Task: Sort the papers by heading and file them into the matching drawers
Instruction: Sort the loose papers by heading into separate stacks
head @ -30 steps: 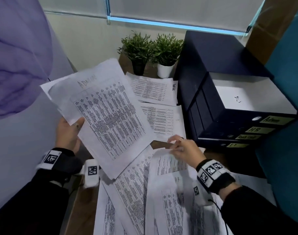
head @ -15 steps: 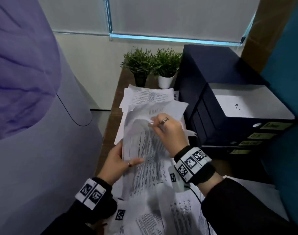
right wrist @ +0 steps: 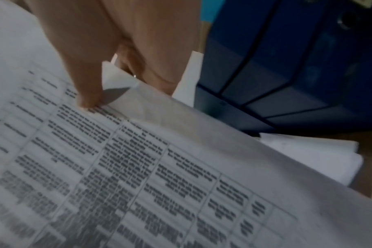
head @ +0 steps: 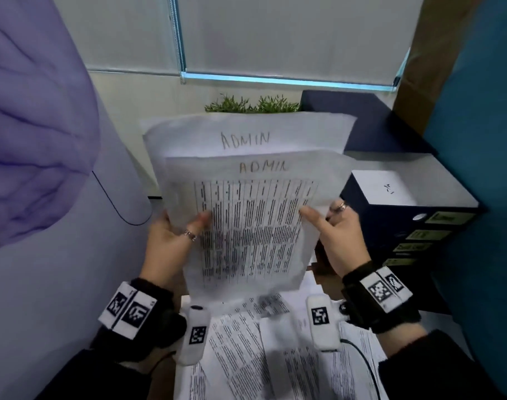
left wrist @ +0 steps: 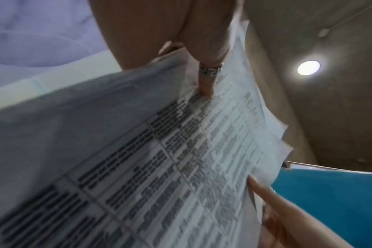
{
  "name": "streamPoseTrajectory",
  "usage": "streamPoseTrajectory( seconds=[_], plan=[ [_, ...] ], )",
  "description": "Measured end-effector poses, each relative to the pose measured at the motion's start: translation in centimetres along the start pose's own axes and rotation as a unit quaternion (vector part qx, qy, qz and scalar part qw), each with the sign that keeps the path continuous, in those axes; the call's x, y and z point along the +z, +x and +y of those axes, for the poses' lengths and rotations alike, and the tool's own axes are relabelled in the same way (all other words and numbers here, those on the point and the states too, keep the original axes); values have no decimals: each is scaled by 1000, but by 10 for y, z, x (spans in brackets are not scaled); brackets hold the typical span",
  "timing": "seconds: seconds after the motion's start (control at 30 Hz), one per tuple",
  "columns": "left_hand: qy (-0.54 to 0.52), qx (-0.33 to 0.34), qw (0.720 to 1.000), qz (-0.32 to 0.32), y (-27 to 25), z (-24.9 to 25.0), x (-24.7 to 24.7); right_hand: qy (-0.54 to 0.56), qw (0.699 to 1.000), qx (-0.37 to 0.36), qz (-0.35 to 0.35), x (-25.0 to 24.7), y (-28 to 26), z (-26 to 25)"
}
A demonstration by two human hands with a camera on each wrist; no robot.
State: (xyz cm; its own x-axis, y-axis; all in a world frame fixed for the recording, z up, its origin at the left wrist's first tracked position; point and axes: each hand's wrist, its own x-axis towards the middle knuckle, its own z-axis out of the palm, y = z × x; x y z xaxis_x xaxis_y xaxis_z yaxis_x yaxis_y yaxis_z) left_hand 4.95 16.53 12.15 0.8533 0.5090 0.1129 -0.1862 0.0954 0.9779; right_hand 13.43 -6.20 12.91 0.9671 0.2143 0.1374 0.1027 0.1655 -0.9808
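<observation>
Two printed sheets headed ADMIN (head: 249, 215) are held upright in front of me, the back one (head: 246, 137) sticking up higher. My left hand (head: 174, 241) grips their left edge with its thumb on the front. On the right edge my right hand (head: 336, 235) pinches them, thumb on the print. The wrist views show the same papers (left wrist: 181, 159) (right wrist: 138, 167) with a thumb pressed on each. To the right stands a dark blue drawer unit (head: 405, 226) with yellow labels (head: 445, 218); its top drawer is pulled out with a white sheet (head: 382, 187) inside.
Several more printed sheets (head: 246, 342) lie spread on the wooden desk (head: 160, 379) below my hands. Two small potted plants (head: 252, 104) peek over the held papers at the back. A pale partition (head: 59, 269) runs along the left; a teal wall (head: 483, 197) is on the right.
The right hand picked a second ADMIN sheet off the desk and joined it to the left hand's sheet. Both hands then lifted the pair upright before me.
</observation>
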Motion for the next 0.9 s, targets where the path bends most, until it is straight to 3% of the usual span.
streamPoseTrajectory(
  seconds=[0.07, 0.13, 0.23, 0.37, 0.53, 0.7, 0.8, 0.9],
  plan=[
    [-13, 40, 999, 11, -7, 8, 8, 10, 998, -58, 3, -2, -3, -14],
    [-24, 35, 999, -10, -14, 3, 14, -4, 997, -78, 2, -7, -7, -12],
    [-9, -37, 999, -38, -21, -30, 16, -39, 999, -22, -14, -15, -16, 19],
    [90, -105, 978, -158, -27, -75, 18, -118, 988, 85, -51, -32, -18, 69],
    [155, -166, 959, -170, -30, -104, 18, -248, 951, 169, -72, -42, -13, 93],
    [108, -200, 970, -84, -21, -81, 30, -237, 921, 251, -179, -54, -26, 77],
    [65, -162, 978, -117, -8, -45, 42, -198, 895, 328, -229, -72, -36, 55],
    [36, -137, 972, -187, 7, -9, 64, -68, 908, 347, -226, -85, -35, 14]
  ],
)
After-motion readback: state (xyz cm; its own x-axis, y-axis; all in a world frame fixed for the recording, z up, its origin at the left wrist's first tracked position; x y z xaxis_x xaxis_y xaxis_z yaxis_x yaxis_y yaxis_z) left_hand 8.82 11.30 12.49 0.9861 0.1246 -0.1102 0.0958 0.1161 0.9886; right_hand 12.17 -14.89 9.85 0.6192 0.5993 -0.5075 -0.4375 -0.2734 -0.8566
